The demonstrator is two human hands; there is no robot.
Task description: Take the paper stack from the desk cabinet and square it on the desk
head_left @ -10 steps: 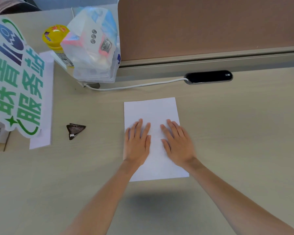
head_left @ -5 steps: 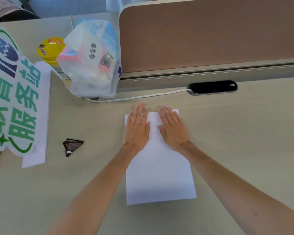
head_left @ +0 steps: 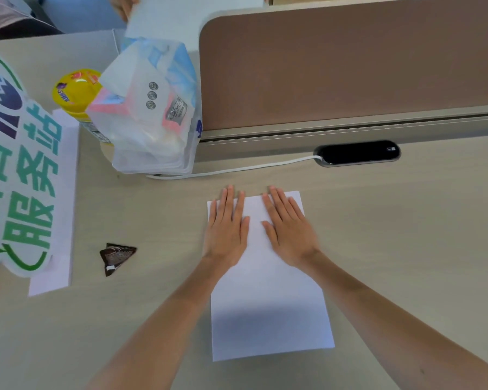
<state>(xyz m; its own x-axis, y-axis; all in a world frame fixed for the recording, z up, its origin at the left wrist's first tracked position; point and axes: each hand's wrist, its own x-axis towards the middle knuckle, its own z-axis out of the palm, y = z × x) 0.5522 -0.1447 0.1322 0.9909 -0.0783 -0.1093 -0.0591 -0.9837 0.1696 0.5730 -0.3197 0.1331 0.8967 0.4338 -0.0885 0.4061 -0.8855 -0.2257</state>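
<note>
A white paper stack (head_left: 268, 299) lies flat on the beige desk (head_left: 406, 249), its long side running away from me. My left hand (head_left: 227, 229) rests palm down on the stack's far left part, fingers straight and slightly apart, fingertips past the far edge. Beside it, my right hand (head_left: 289, 228) lies palm down on the far right part. Neither hand grips anything. The desk cabinet is not in view.
A brown partition (head_left: 350, 66) closes the back of the desk, with a black cable port (head_left: 357, 152) and white cable (head_left: 237, 168). A plastic bag (head_left: 152, 114), yellow can (head_left: 75, 92), green-lettered sign (head_left: 17, 175) and dark wrapper (head_left: 116, 256) stand left.
Both flat hands slid from the middle of the stack toward its far edge. The view tilted, so the stack sits lower in the frame.
</note>
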